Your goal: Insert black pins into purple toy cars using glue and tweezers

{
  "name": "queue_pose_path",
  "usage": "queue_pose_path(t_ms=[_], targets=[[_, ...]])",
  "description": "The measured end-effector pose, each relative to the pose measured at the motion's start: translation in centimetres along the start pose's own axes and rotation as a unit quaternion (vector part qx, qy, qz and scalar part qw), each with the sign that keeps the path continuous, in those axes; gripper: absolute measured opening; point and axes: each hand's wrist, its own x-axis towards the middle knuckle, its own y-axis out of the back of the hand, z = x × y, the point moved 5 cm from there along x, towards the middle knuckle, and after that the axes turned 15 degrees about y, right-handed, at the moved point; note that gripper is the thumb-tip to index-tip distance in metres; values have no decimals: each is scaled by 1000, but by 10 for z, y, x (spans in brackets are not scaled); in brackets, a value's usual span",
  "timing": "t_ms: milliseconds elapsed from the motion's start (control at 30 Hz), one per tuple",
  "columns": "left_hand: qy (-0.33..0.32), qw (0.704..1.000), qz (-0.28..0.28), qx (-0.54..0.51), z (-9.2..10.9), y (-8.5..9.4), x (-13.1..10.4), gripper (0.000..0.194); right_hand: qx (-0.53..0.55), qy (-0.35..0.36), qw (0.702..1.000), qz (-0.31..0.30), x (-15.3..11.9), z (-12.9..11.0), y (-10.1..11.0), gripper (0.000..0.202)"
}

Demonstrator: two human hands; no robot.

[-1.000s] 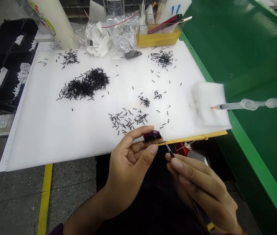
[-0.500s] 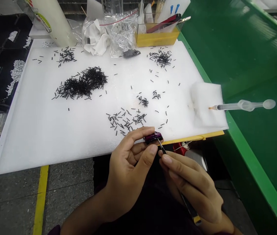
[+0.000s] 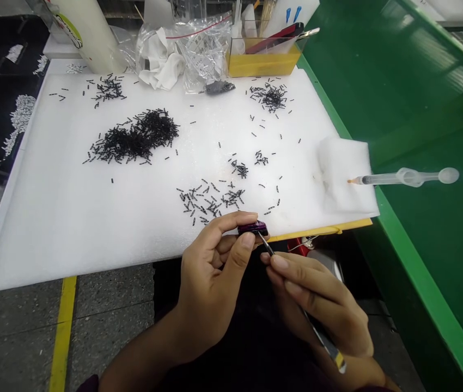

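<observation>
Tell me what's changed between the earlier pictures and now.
The right hand moved left, bringing the tweezers from beside the purple part to its lower edge. The left thumb moved in closer to that part. Neither hand let go of what it held. The syringe and main black heap stayed put on the bench.

Left hand (image 3: 215, 272) holding purple-black part (image 3: 253, 227), right hand (image 3: 321, 299) holding tweezers (image 3: 266, 246), white foam sheet (image 3: 72, 218)

The bottle's top (image 3: 58, 8) (white, tilted) is cut off.
</observation>
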Motion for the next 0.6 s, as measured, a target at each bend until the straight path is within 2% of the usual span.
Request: queue_pose_path(t_ms=[100,267,400,500,600], targets=[[-5,1000,3,3,0,1,1,15,9,18,1000,22,3,0,-2,69],[1,1000,-7,-14,-1,0,3,15,-24,-12,999,36,4,-6,2,67],[5,1000,-10,-13,-2,0,2,15,-32,-47,998,13,9,-11,5,64],[1,1000,-5,-4,-1,0,3,16,-24,-9,1000,13,11,-13,3,70],[-2,1000,-4,1,1,0,3,16,-22,-15,1000,13,2,-6,-2,80]])
